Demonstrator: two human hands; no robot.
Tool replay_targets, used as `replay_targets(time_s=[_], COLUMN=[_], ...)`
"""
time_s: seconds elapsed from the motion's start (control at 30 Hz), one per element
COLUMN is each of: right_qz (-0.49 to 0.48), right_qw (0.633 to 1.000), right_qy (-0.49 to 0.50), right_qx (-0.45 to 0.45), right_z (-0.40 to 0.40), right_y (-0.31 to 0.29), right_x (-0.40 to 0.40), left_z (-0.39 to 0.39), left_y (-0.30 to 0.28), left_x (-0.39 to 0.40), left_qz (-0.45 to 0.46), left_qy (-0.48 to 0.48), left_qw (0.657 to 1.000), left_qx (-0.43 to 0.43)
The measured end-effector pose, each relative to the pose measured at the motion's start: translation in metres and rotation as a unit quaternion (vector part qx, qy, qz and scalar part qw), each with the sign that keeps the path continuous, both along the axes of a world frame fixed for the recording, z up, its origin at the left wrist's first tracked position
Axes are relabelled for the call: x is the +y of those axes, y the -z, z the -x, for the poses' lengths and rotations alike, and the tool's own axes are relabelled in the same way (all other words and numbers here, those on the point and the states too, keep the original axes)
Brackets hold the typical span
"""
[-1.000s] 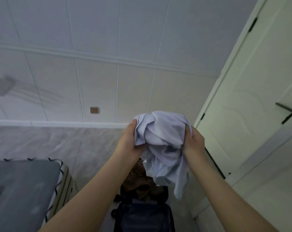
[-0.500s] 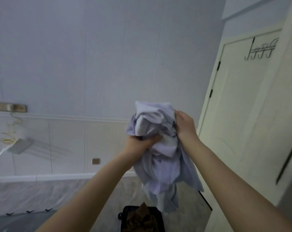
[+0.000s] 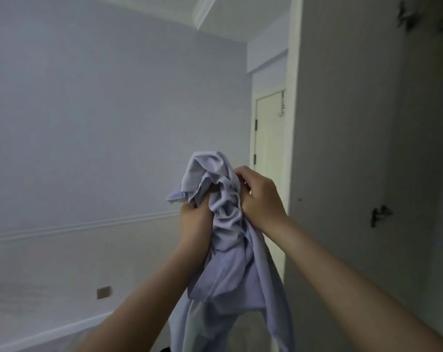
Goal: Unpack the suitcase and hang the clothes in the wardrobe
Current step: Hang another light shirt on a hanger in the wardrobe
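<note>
A crumpled pale lilac shirt [image 3: 225, 224] hangs bunched in front of me at chest height, its lower part trailing down to the frame's bottom edge. My left hand [image 3: 196, 219] grips the bunch from the left and below. My right hand [image 3: 259, 194] grips the fabric's right side, a little higher. The wardrobe [image 3: 355, 174] rises as a tall grey panel immediately to the right, with a small dark handle [image 3: 379, 215] on it. Only a dark sliver of the suitcase [image 3: 164, 349] shows at the bottom edge.
A pale wall [image 3: 101, 123] fills the left and centre, with a moulding strip and a small socket plate [image 3: 104, 292] low down. A cream door [image 3: 268, 148] with an over-door hook stands beyond the wardrobe's edge.
The view has swung up and to the right, away from the suitcase and bed toward the wardrobe. Both hands have raised the shirt, which now hangs longer.
</note>
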State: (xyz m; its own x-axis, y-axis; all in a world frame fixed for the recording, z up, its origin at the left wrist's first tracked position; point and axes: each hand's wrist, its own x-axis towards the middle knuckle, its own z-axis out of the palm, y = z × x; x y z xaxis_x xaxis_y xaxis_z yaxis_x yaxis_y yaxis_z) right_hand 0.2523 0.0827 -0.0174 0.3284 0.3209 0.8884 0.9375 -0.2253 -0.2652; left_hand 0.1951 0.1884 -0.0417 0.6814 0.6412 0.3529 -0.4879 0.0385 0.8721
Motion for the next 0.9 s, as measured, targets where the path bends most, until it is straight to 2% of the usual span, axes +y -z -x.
replay_targets(time_s=[0.13, 0.23, 0.33, 0.43, 0.5, 0.67, 0.8, 0.9], right_qz=[-0.008, -0.083, -0.157, -0.247, -0.267, -0.288, -0.285, -0.276], right_qw=[0.998, 0.983, 0.955, 0.917, 0.895, 0.844, 0.825, 0.824], right_qy=[0.034, 0.089, 0.182, 0.229, 0.256, 0.344, 0.375, 0.389], right_qx=[0.052, 0.136, 0.172, 0.213, 0.247, 0.293, 0.314, 0.307], right_z=[-0.005, -0.027, -0.040, -0.041, -0.037, -0.019, -0.004, 0.008], right_y=[-0.017, -0.027, -0.038, -0.039, -0.033, -0.013, -0.007, -0.003], right_x=[-0.061, -0.111, -0.169, -0.235, -0.274, -0.342, -0.370, -0.382], left_z=[-0.019, -0.040, -0.064, -0.090, -0.106, -0.147, -0.167, -0.167], left_y=[-0.020, -0.042, -0.048, -0.042, -0.037, -0.023, -0.022, -0.025], left_x=[-0.057, -0.097, -0.131, -0.158, -0.174, -0.213, -0.237, -0.254], left_qz=[-0.061, -0.086, -0.118, -0.101, -0.103, -0.303, -0.356, -0.341], left_qy=[0.078, 0.160, 0.263, 0.400, 0.437, 0.331, 0.273, 0.258], left_qw=[0.995, 0.983, 0.956, 0.910, 0.893, 0.893, 0.894, 0.904], left_qx=[0.001, 0.010, 0.053, 0.048, 0.043, 0.027, 0.003, -0.029])
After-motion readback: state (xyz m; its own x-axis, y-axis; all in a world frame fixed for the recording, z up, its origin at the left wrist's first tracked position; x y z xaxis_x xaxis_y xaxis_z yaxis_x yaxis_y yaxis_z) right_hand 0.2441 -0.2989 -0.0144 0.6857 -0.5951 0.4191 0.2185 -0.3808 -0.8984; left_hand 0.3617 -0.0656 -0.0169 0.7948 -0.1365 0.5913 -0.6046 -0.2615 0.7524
